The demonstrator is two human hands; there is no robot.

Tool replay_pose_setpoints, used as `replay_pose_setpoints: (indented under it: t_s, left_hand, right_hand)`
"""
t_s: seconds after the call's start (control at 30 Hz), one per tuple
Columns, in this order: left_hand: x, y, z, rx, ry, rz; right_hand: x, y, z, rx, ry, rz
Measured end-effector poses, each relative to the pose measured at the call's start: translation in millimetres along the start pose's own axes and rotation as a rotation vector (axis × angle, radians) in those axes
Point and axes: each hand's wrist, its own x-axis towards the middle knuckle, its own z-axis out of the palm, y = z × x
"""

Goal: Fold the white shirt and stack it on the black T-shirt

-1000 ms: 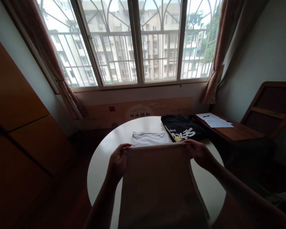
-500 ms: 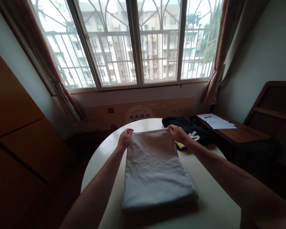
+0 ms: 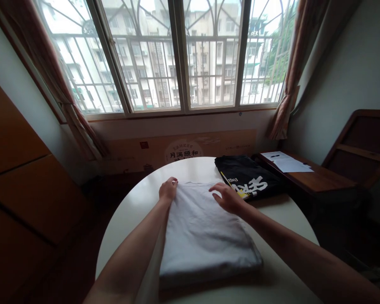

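Note:
A folded white garment (image 3: 202,230) lies flat on the round white table (image 3: 281,236) in front of me. My left hand (image 3: 168,190) rests closed on the garment's far left corner, fingers curled over the edge. My right hand (image 3: 227,196) hovers just over the far right part of the garment with fingers spread, holding nothing. A folded black T-shirt (image 3: 247,181) with white and yellow print lies on the table just right of my right hand.
A dark wooden side table (image 3: 307,175) with white papers (image 3: 286,162) stands to the right, next to a wooden chair frame (image 3: 357,147). A printed cardboard panel (image 3: 183,150) leans under the barred window. Wooden cabinets (image 3: 22,177) fill the left side.
I brought the lifted half of the white garment forward and down onto the table, completing a fold. My right hand has since released the far corner and opened; the left stays at its corner.

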Motion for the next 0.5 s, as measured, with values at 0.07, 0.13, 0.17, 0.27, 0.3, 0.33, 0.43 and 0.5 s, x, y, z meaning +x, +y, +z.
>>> replay_pose_setpoints:
  t_s: [0.07,0.13,0.17,0.27,0.3,0.33,0.43,0.5]
  left_hand:
    - [2.5,-0.7,-0.6,-0.003,0.032,0.003]
    - [4.0,-1.8,-0.6,0.009,0.050,-0.016]
    - [3.9,-2.2,-0.3,0.025,0.050,-0.033]
    - [-2.1,-0.3,-1.0,0.092,0.048,-0.074]
    - [-6.8,2.4,-2.7,0.116,0.069,-0.064]
    - [-13.4,6.2,-5.6,0.141,0.109,-0.025]
    - [-47.1,23.6,-18.7,0.190,0.165,0.331]
    - [-80.8,37.9,-27.2,0.189,0.007,0.729]
  right_hand:
    - [-14.0,-13.3,5.6,0.058,-0.098,-0.080]
    - [-24.2,-23.0,10.5,0.055,-0.183,-0.112]
    - [-27.7,-26.4,12.4,0.029,-0.228,-0.117]
    - [-33.5,-30.5,16.5,-0.088,-0.353,-0.090]
    - [-34.6,-30.4,17.4,-0.116,-0.383,-0.069]
    - [-35.5,-29.8,18.3,-0.131,-0.404,-0.045]
    - [-36.5,-26.6,20.6,-0.148,-0.446,0.009]
    - [-35.1,-23.8,21.9,-0.168,-0.484,0.029]
